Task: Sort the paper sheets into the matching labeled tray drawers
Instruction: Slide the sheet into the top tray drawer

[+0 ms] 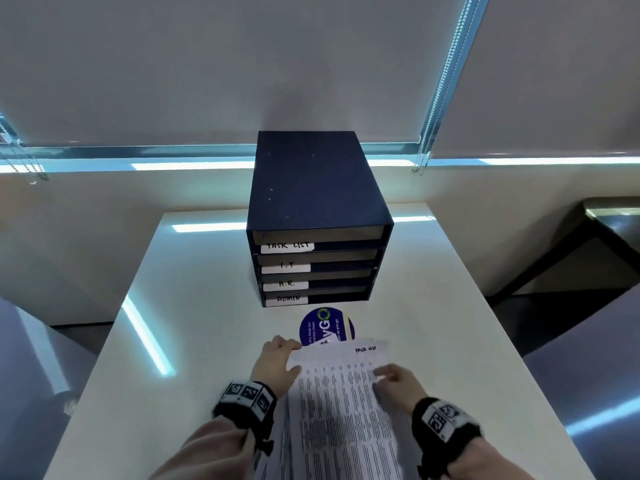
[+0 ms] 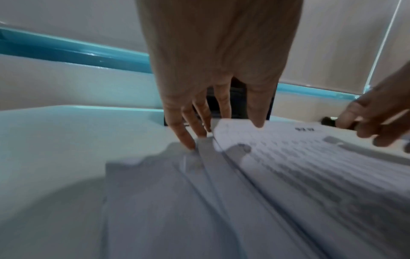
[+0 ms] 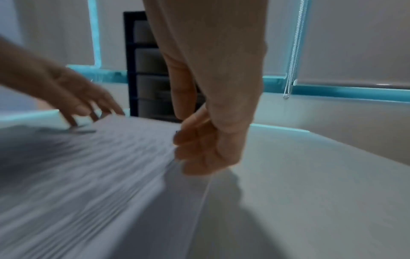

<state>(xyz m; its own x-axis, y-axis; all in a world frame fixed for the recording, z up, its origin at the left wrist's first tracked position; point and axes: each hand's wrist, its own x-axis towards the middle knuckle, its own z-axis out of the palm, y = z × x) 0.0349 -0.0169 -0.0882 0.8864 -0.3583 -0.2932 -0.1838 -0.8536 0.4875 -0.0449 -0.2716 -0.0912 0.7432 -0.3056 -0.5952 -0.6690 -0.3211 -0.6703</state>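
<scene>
On table [image 1: 194, 271] | 4 drawers [image 1: 317, 268] | left hand [image 1: 277, 363] spread on sheets [image 1: 343, 403] | right hand [image 1: 398, 381] pinching sheets

The paper sheets [image 1: 343, 403] are thin, matt white, printed with rows of dark text. The counter [image 1: 194, 306] is smooth, pale and faintly glossy, catching streaks of light. The tray drawers [image 1: 317, 220] have a dark blue matt shell, dust-specked on top, with white paper labels [image 1: 286, 246].

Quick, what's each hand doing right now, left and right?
Left hand: open, straight fingers resting on the paper stack's left edge.
Right hand: closed, pinching the top sheet's right edge.
</scene>
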